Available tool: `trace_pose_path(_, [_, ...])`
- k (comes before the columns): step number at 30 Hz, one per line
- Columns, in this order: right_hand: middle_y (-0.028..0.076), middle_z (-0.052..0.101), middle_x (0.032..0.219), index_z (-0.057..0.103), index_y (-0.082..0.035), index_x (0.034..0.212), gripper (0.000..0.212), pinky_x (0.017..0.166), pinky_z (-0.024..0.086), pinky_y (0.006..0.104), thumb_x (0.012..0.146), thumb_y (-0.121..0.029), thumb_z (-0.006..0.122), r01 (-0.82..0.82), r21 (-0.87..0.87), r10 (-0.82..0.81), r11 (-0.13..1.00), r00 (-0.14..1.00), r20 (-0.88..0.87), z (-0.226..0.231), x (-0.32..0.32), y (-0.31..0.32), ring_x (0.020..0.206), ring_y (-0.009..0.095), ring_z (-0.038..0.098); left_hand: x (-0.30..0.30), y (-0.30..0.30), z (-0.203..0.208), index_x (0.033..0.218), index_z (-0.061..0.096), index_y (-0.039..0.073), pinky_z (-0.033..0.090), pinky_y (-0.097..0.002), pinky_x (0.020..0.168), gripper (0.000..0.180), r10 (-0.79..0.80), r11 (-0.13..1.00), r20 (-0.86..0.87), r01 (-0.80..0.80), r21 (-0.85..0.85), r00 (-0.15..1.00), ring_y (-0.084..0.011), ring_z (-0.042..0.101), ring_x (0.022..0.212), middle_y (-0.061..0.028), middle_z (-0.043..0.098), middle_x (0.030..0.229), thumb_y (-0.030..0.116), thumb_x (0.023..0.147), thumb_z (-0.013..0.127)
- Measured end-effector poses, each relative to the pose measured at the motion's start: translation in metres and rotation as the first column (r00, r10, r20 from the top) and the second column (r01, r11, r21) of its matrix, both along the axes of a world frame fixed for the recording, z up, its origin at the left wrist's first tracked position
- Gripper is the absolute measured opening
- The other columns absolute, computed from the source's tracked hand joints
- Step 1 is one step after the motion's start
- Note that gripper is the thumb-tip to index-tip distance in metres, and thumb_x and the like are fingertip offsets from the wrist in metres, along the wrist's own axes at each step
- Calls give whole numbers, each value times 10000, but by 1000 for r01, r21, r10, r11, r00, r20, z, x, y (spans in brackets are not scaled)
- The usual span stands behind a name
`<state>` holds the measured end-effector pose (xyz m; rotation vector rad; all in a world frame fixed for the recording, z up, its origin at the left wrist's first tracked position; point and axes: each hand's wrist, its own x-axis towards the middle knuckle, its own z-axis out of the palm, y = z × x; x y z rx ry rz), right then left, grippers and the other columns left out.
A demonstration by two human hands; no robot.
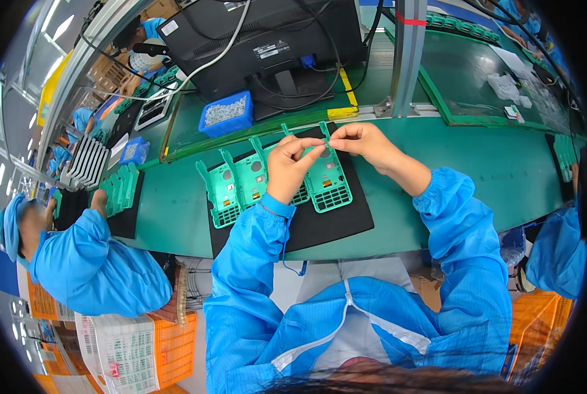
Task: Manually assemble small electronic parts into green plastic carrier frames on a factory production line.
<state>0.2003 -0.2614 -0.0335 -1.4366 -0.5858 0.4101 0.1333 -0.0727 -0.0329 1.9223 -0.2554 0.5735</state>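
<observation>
Several green plastic housings (226,189) with grid-like lower ends lie side by side on a black mat (346,230). Above the rightmost housing (328,178), my left hand (292,163) and my right hand (367,146) meet fingertip to fingertip. Both are closed in a pinch near that housing's upper end. Whatever sits between the fingertips is too small to make out. A blue wrist strap (278,205) circles my left wrist, its cord hanging down. My left hand hides part of the housings in the middle.
Behind the mat stands a blue bin (226,115) of small pale parts, beside a black monitor (267,49) seen from behind. A metal post (408,59) rises from the bench. A co-worker in blue (99,256) sits at left near more green housings (121,190).
</observation>
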Motion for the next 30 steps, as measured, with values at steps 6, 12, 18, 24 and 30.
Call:
trace_pose_path(6, [-43, 578, 770, 676, -41, 937, 164, 625, 355, 201, 864, -188, 686, -82, -68, 73, 994, 990, -120, 0, 2, -5, 708, 35, 467, -7, -4, 6, 888, 747, 101, 310, -273, 500, 152, 51, 985, 61, -60, 159, 997, -103, 408, 573, 1, 397, 596, 112, 737, 760])
trace_pose_path(12, [7, 643, 867, 669, -24, 966, 207, 729, 435, 222, 884, -213, 660, -126, -15, 125, 992, 991, -43, -3, 1, -2, 763, 75, 545, -13, 3, 15, 855, 735, 110, 359, -302, 502, 144, 10, 940, 200, -78, 333, 980, -163, 464, 581, -38, 458, 615, 95, 713, 753])
trace_pose_path(18, [0, 653, 977, 666, -38, 1014, 249, 814, 423, 247, 921, -260, 601, -8, -63, 7, 998, 1000, -6, -10, 12, -6, 910, 77, 548, -28, 40, 11, 827, 733, 131, 399, -330, 512, 116, 118, 867, 91, -148, 476, 989, -189, 499, 589, -38, 496, 635, 117, 713, 747])
trace_pose_path(24, [-30, 643, 951, 665, -63, 1009, 217, 692, 376, 208, 926, -249, 592, 87, -84, -90, 993, 995, -35, -32, 24, -4, 793, 46, 492, -26, 49, -3, 791, 732, 141, 445, -361, 537, 66, 186, 793, -6, -146, 591, 983, -222, 553, 624, -44, 533, 660, 183, 741, 721])
trace_pose_path(30, [-30, 647, 949, 665, -62, 1014, 233, 703, 384, 213, 928, -266, 592, 62, -106, -65, 992, 998, -25, -35, 24, -2, 817, 49, 510, -23, 50, -9, 765, 729, 139, 446, -369, 548, 51, 168, 800, -29, -119, 588, 985, -229, 562, 637, -46, 540, 654, 176, 731, 728])
